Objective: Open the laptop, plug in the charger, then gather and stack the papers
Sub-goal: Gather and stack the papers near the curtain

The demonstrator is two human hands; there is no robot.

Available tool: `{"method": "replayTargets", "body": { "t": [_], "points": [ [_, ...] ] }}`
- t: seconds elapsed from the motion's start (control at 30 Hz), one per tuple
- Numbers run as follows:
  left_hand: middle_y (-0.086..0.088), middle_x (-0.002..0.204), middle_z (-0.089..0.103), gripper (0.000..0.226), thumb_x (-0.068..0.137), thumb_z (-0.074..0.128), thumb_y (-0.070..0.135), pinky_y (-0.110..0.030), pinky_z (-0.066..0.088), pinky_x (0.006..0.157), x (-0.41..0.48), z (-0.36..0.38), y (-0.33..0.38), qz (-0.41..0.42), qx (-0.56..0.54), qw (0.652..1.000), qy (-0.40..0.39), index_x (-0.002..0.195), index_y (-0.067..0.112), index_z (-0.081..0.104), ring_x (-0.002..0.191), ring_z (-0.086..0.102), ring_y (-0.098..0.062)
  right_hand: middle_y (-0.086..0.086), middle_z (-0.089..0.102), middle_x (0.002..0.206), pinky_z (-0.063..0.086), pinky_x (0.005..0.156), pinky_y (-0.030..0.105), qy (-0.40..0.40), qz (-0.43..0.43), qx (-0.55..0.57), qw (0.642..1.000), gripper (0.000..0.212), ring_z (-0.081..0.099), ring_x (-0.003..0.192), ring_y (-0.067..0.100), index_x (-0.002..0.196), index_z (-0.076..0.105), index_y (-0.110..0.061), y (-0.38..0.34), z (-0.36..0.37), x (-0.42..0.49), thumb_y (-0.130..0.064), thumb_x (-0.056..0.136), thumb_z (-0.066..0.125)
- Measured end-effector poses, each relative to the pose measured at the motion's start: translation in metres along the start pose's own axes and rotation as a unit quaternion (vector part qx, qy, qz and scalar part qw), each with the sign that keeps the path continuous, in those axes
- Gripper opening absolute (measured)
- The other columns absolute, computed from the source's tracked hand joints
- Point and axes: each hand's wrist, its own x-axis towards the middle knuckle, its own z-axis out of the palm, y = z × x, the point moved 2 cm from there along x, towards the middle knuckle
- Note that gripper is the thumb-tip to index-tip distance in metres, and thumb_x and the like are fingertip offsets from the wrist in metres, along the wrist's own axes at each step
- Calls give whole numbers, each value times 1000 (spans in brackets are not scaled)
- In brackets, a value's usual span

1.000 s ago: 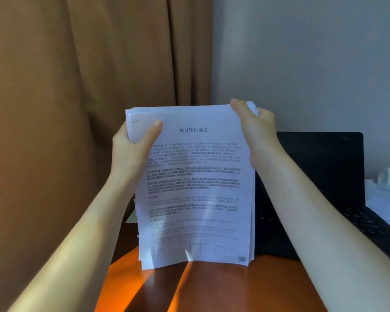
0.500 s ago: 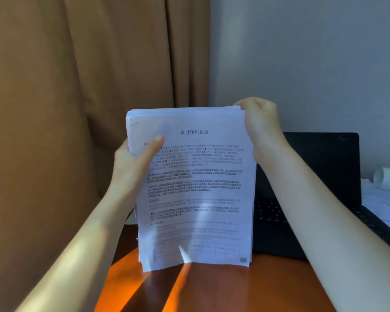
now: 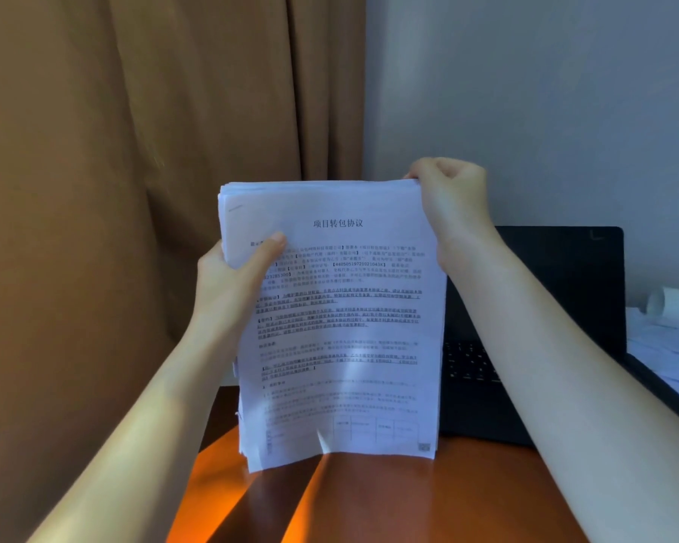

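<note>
Left hand (image 3: 228, 284) is pinching the paper stack (image 3: 342, 327) by its left edge, right hand (image 3: 451, 205) clamping the top corner, stack upright over the desk (image 3: 408, 499); misaligned lower sheets are probably risking sliding out.

Both bare forearms reached up and forward from the lower corners, drawing closer toward the hands. The left hand (image 3: 232, 284) gripped the stack of papers (image 3: 342, 346) at its upper left edge, thumb laid across the front sheet, fingers hidden behind. The right hand (image 3: 451, 213) sat higher than the left, curled like a fist, pinching the stack's top right corner.
</note>
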Motion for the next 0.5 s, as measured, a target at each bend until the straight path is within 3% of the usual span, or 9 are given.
{"method": "replayTargets", "body": {
  "t": [0.1, 0.17, 0.3, 0.43, 0.5],
  "points": [
    [3, 89, 71, 7, 86, 65, 29, -26, 56, 63, 1, -1, -1, 0, 7, 1000, -2, 92, 25, 64, 77, 70, -10, -3, 30, 54, 19, 40, 13, 4, -25, -8, 1000, 30, 26, 47, 9, 58, 38, -15, 3, -3, 2, -6, 82, 53],
    [3, 87, 71, 7, 86, 65, 29, -25, 58, 64, 1, -1, -2, -2, 6, 1000, -2, 91, 25, 64, 75, 70, -9, -1, 37, 57, 21, 38, 12, 8, -33, -12, 999, 27, 32, 49, 9, 59, 39, -16, 4, -4, 1, -7, 81, 53],
    [5, 83, 71, 4, 85, 66, 28, -22, 55, 58, 1, -1, -2, -1, 10, 1000, -2, 88, 26, 64, 73, 70, -8, 14, 54, 72, 33, 47, 14, 14, -73, 25, 997, 27, 58, 53, 4, 61, 35, -17, 2, -3, -3, -1, 80, 47],
    [5, 86, 71, 7, 85, 66, 28, -24, 55, 61, 1, -2, -3, 4, 19, 1000, -17, 92, 27, 63, 78, 70, -10, 16, 57, 76, 37, 58, 22, 1, -72, 7, 997, 26, 59, 56, 2, 61, 37, -16, 4, -4, -2, -4, 82, 47],
    [3, 90, 72, 11, 85, 66, 27, -26, 56, 64, -2, -5, -7, 10, 15, 999, -26, 95, 25, 64, 81, 71, -12, 10, 62, 82, 41, 67, 27, -17, -64, 1, 998, 22, 59, 68, 9, 66, 42, -16, 8, -5, 0, -16, 86, 52]
  ]
}}
